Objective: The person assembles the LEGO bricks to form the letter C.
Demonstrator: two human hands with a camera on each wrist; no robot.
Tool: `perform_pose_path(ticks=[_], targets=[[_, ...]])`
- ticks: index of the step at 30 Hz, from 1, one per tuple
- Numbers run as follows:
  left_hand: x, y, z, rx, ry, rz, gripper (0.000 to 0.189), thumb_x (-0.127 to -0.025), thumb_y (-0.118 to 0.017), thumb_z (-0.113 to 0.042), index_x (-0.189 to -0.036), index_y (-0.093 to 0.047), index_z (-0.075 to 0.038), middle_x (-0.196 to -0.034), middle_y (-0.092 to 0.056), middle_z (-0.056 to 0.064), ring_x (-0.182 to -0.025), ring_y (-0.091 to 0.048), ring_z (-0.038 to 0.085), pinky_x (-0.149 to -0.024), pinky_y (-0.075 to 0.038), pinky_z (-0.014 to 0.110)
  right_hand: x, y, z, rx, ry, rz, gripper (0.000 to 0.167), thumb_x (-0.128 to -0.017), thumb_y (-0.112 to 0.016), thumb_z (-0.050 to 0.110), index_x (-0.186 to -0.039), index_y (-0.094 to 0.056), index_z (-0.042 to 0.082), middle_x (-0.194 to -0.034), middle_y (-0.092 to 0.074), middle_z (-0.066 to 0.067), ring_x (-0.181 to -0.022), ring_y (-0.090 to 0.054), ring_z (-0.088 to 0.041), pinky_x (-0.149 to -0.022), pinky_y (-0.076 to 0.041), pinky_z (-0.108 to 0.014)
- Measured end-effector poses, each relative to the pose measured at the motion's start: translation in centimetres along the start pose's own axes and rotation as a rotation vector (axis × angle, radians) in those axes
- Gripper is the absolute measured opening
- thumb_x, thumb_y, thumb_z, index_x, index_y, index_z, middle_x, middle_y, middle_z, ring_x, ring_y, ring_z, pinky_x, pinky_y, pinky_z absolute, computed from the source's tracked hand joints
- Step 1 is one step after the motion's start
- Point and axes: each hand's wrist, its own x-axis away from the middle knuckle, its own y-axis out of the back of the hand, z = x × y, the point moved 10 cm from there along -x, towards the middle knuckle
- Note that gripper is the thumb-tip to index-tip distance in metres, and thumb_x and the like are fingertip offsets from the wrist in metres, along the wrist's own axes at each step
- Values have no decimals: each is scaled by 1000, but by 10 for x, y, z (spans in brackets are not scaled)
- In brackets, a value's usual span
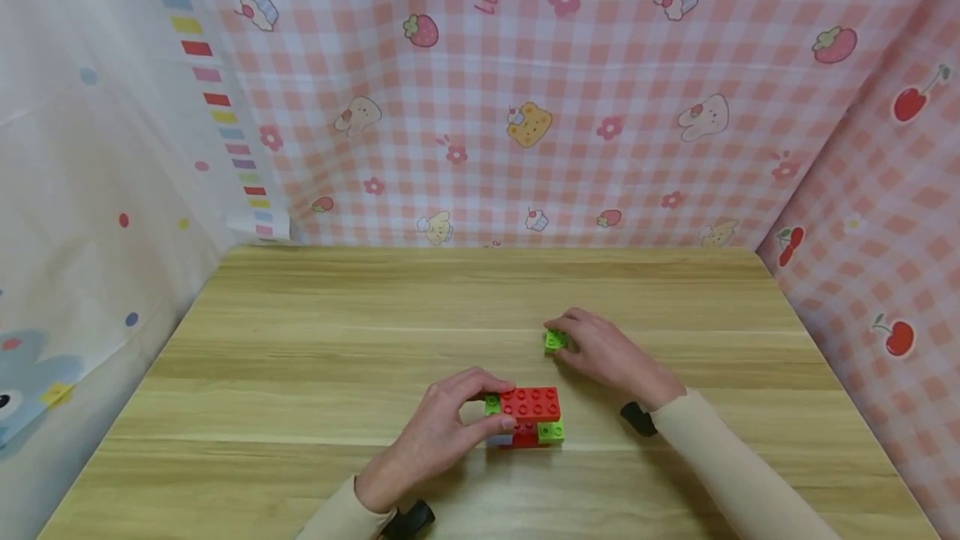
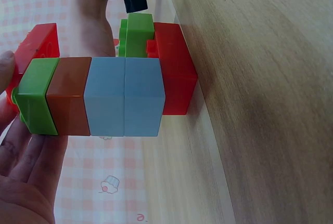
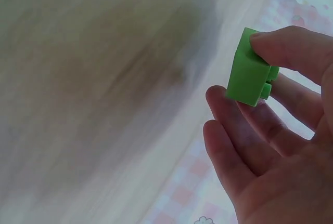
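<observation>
My left hand (image 1: 442, 419) grips the left end of a toy brick structure between thumb and fingers, at its upper red brick (image 1: 531, 401). In the left wrist view this side is a column of a green brick (image 2: 39, 96), a brown brick (image 2: 69, 96) and two light blue bricks (image 2: 125, 96) on a red base brick (image 2: 176, 70). Another green brick (image 1: 551, 432) sits at the base's right end. Farther back, my right hand (image 1: 603, 352) pinches a small green brick (image 3: 248, 70) with studs between thumb and fingers; whether it touches the table cannot be told.
The wooden table (image 1: 300, 340) extends around both hands. A pink checked curtain (image 1: 487, 90) hangs along its back edge, with a white patterned curtain (image 1: 90, 148) on the left and a cherry-print one (image 1: 870, 215) on the right.
</observation>
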Motion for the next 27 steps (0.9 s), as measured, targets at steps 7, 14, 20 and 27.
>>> perform_pose_path(ticks=[7,14,20,27], targets=[[0,-1,1,16,22,10,31,-92,-81,-25,-120,-71,-15,-112,-70,-10,-104,-67,8,-94,-58,35,9,10,8,-39,36,-49,49,-95,-74,15,-141,-61,4,-130,-61,-13,-114,-62,-28,-98,-55,-47],[0,-1,0,18,-12,2,32,-92,-80,-25,-120,-71,-13,-113,-71,-7,-104,-68,10,-93,-59,34,17,16,10,-61,48,-89,47,-95,-75,12,-140,-62,3,-126,-62,-13,-113,-62,-29,-95,-56,-48],[1,0,-2,16,-35,-5,33,-92,-80,-24,-120,-71,-12,-113,-72,-4,-105,-68,11,-94,-58,35,22,14,12,-48,91,-112,47,-93,-77,9,-138,-64,2,-123,-63,-12,-108,-63,-27,-90,-57,-45],[1,0,-3,-7,-44,-6,40,-92,-79,-25,-128,-69,-10,-118,-72,-2,-108,-68,14,-94,-58,35,26,14,18,-57,130,-135,53,-90,-79,7,-138,-61,-2,-121,-64,-12,-104,-65,-26,-91,-59,-44]])
